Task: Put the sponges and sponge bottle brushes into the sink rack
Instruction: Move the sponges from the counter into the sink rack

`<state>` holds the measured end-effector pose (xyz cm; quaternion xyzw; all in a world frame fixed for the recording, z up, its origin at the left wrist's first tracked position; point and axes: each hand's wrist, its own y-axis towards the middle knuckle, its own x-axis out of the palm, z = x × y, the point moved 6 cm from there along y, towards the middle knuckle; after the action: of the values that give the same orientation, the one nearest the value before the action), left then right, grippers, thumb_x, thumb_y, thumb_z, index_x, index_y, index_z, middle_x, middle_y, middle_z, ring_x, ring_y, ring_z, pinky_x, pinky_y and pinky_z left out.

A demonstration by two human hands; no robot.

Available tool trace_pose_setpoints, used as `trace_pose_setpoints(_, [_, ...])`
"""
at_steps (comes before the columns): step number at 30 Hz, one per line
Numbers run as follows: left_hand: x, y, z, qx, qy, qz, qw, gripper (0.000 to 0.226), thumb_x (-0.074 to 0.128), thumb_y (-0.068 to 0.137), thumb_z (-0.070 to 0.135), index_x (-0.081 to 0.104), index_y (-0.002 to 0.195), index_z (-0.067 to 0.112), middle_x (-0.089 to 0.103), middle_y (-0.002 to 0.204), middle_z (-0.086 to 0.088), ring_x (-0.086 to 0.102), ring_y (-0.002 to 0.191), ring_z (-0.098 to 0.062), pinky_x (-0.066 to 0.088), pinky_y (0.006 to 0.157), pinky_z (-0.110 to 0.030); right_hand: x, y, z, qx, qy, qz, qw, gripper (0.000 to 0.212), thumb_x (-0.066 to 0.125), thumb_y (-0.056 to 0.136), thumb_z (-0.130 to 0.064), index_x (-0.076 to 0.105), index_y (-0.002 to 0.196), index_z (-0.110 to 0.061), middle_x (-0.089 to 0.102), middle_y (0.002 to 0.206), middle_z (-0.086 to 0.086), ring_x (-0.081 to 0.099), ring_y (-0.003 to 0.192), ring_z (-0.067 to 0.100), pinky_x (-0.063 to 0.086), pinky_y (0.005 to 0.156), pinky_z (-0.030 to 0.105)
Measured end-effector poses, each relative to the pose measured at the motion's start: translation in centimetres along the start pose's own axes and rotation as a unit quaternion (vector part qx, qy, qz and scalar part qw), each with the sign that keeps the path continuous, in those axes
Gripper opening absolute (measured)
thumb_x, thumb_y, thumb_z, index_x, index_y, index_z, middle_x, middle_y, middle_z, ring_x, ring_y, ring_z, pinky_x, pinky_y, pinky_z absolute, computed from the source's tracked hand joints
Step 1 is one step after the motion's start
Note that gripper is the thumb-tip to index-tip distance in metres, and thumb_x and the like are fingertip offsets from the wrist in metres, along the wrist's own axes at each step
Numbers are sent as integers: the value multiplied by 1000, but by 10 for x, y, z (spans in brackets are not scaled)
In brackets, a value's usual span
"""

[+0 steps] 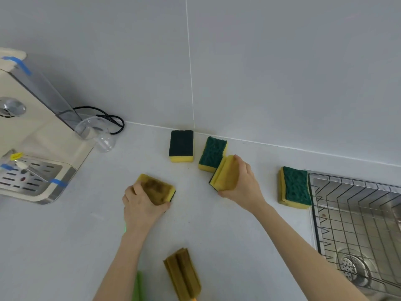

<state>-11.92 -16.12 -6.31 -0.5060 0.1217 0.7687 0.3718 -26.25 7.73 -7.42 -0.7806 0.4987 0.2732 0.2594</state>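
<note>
My left hand (143,205) grips a stained yellow sponge (159,190) lying on the white counter. My right hand (243,183) grips another yellow sponge (224,174), tilted up on its edge. Three more sponges rest on the counter: a black-topped sponge (181,145) by the wall, a green-topped sponge (213,153) touching the one in my right hand, and a second green-topped sponge (295,187) beside the wire sink rack (351,192) at the right. A sponge bottle brush (182,274) lies near the front edge, and a green handle (137,285) lies beside my left forearm.
A cream water dispenser (36,135) with a metal drip tray (28,177) stands at the left. A clear plastic cup (95,131) and a black cable (108,118) are behind it. The steel sink with its drain (351,266) lies under the rack.
</note>
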Motion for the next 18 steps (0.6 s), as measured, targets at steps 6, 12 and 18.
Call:
trace_pose_setpoints(6, [2, -14, 39, 94, -100, -18, 990, 102, 86, 50, 26, 27, 132, 9, 38, 128, -13, 36, 119, -30, 36, 98, -39, -16, -18, -9, 22, 131, 13, 991, 109, 86, 50, -35, 19, 135, -33, 36, 132, -8, 39, 112, 11, 38, 81, 25])
trace_pose_setpoints(12, [34, -67, 97, 200, -136, -167, 956, 104, 85, 49, 30, 25, 134, 24, 35, 127, -1, 38, 113, -14, 37, 93, -28, -62, -73, 7, 49, 261, 34, 964, 79, 87, 55, -34, 37, 116, -28, 50, 116, -15, 53, 102, 5, 44, 79, 21])
trace_pose_setpoints(18, [71, -136, 163, 311, -115, -249, 910, 102, 83, 52, 30, 24, 135, 27, 35, 129, 5, 38, 120, -15, 35, 97, -25, -127, -128, 65, 97, 277, 63, 954, 74, 77, 54, -47, 43, 116, -27, 57, 117, -4, 57, 102, 12, 49, 72, 24])
